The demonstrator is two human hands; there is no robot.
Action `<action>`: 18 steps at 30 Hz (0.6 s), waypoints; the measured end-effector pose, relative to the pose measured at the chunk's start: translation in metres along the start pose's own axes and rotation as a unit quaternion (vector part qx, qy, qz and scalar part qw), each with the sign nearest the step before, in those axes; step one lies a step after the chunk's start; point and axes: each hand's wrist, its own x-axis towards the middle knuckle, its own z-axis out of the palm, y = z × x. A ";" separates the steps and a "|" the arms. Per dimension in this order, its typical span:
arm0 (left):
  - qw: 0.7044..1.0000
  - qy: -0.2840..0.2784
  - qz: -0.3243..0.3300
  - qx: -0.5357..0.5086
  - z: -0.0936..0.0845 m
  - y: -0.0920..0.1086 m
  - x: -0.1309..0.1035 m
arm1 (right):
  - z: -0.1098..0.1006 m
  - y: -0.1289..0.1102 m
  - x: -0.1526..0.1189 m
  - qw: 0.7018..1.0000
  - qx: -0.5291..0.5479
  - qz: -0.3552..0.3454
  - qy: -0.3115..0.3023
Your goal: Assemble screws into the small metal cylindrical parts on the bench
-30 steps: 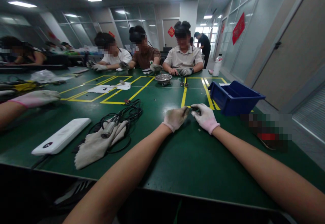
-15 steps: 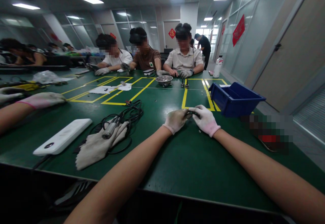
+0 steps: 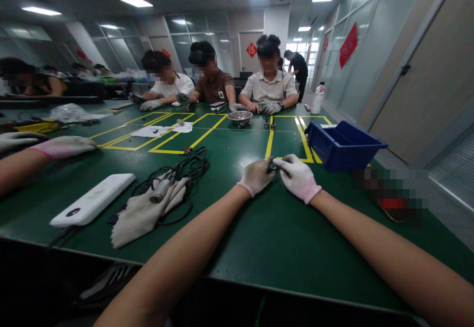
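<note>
My left hand point(image 3: 257, 176), in a pale glove soiled over the fingers, is closed over the green table. Its fingertips pinch a small dark piece point(image 3: 273, 167), mostly hidden, whose kind I cannot make out. My right hand point(image 3: 299, 179), in a whiter glove with a pink cuff, meets it from the right. Its thumb and fingers are drawn together at the same piece, their tips touching or nearly touching the left fingertips. Both hands are just in front of a yellow taped outline point(image 3: 292, 160) on the table.
Right of my hands stands a blue bin point(image 3: 344, 146). To the left lie a white power bank point(image 3: 94, 201), cloth gloves point(image 3: 135, 221), a metal cylindrical tool point(image 3: 160, 191) and coiled black cable point(image 3: 196, 164). A steel bowl point(image 3: 240, 116) sits before co-workers opposite. Another person's gloved hand point(image 3: 64, 147) rests at left.
My right fingertips have shifted slightly left, closer to the left ones. Less of the dark piece shows between the hands now. My left hand has barely moved.
</note>
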 end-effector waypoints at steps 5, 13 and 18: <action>0.997 0.009 0.015 -0.076 0.005 -0.006 0.000 | -0.001 -0.004 0.000 0.996 0.023 -0.055 -0.060; 0.984 -0.010 0.086 -0.156 0.002 0.001 0.003 | 0.003 -0.003 0.003 0.996 0.092 -0.013 -0.014; 0.992 -0.055 0.112 -0.022 -0.042 -0.037 0.004 | 0.006 -0.001 0.003 0.999 0.046 0.007 -0.015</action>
